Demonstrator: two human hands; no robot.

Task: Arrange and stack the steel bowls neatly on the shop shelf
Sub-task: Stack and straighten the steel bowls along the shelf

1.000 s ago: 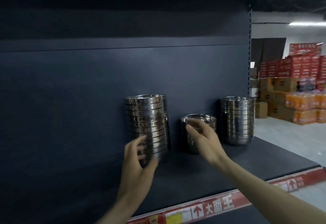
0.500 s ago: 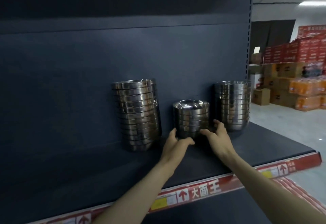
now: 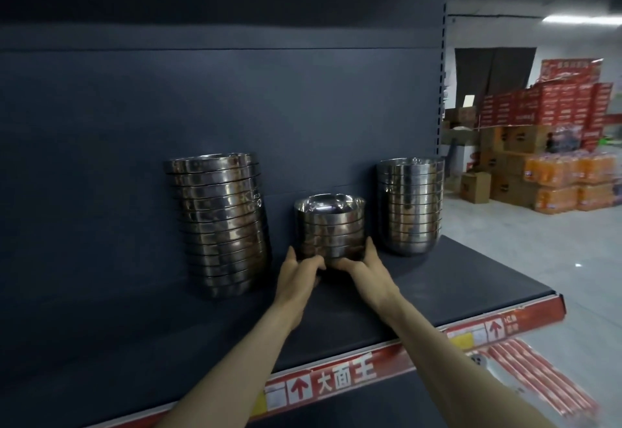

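3 stacks of steel bowls stood on the dark shelf, all toward its back panel. The left stack was the tallest and looked to lean, top further left than foot, with rims stepped out of line, though the wide lens may have added to that. The right stack stood upright near the shelf's right end. The middle stack was the shortest. It sat between them, touching neither and nearer the right stack. The left hand and right hand cupped its base from the front, thumbs raised along either side and fingers curled round the lowest bowl. Both hands were grasping, neither released. Whether the stack rested on the shelf or was just off it could not be told, since the hands hid its foot. Judgement: polished steel, so stiff, smooth and likely slippery under bare skin. A single bowl is probably light, but a nested pile should carry real weight. The bowls are not fragile, though a drop would likely dent them. Nested bowls are free to slide or tip on each other, so a hold high on the rims would probably lift only the upper bowls. The low 2-handed hold on the bottom bowl seemed the right place, with the pile kept upright and moved slowly. The leaning left stack looked the likeliest to spill if nudged.
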